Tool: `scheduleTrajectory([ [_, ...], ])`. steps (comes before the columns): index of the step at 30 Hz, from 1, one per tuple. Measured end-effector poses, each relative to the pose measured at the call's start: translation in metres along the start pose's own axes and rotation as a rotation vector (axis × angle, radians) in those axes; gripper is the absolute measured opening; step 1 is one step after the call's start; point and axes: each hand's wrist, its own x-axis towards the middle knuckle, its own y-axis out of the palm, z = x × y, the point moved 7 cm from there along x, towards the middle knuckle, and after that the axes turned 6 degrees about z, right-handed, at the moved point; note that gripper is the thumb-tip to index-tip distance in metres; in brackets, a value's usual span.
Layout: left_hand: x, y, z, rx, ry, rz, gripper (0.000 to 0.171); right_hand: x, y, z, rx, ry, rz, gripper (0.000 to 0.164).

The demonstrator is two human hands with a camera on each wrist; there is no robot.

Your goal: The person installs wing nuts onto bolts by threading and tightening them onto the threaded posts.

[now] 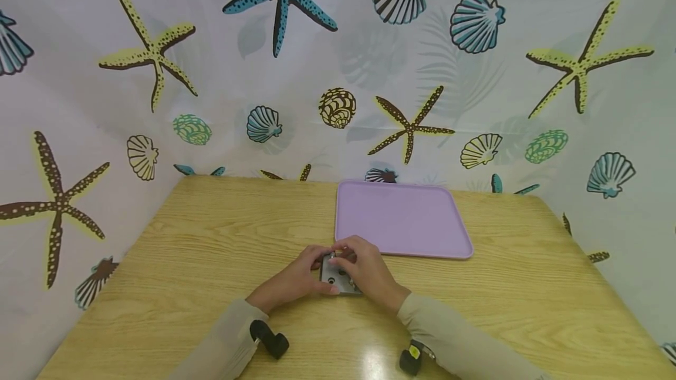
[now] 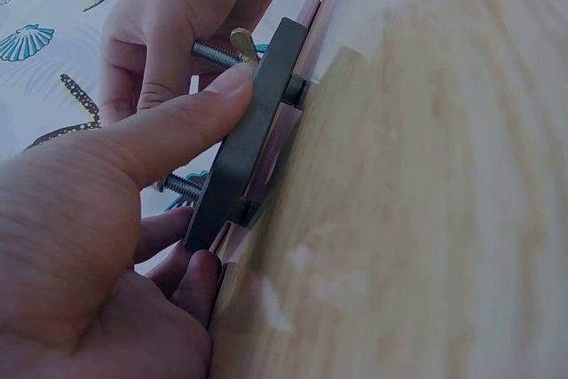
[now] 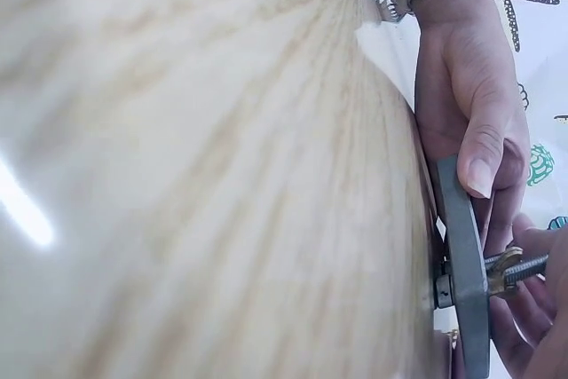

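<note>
A grey metal plate (image 1: 345, 289) with round holes lies level just above the wooden table, bolt heads beneath it. My left hand (image 1: 298, 280) grips it from the left, thumb on the near edge and fingers at the far side. Threaded bolts (image 2: 184, 186) stand up through the plate. One carries a brass wing nut (image 3: 507, 265), close under my right palm. My right hand (image 1: 369, 268) reaches over from the right, its thumb and index finger pinching around the bolt at the far left corner. Whether a nut sits between those fingertips is hidden.
A purple tray (image 1: 401, 219) lies just behind the hands, toward the table's back edge. The wooden table (image 1: 237, 221) extends to both sides. A white cloth (image 1: 296, 75) printed with starfish and shells hangs around the back and sides.
</note>
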Motion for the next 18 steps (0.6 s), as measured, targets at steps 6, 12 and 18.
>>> scheduleTrajectory([
  [6,0.0004,-0.0006,0.0012,0.014,-0.007,0.002,0.081,-0.0011,-0.0011,-0.0008,-0.008,0.006,0.0,0.023],
  [12,0.0002,-0.0014,0.0046,0.017,-0.049,-0.012,0.078,-0.0052,-0.0067,-0.0037,-0.055,0.01,-0.033,0.014],
  [18,0.001,-0.0022,0.0081,0.013,-0.074,-0.021,0.079,-0.0078,-0.0094,-0.0017,-0.064,0.019,-0.026,0.009],
])
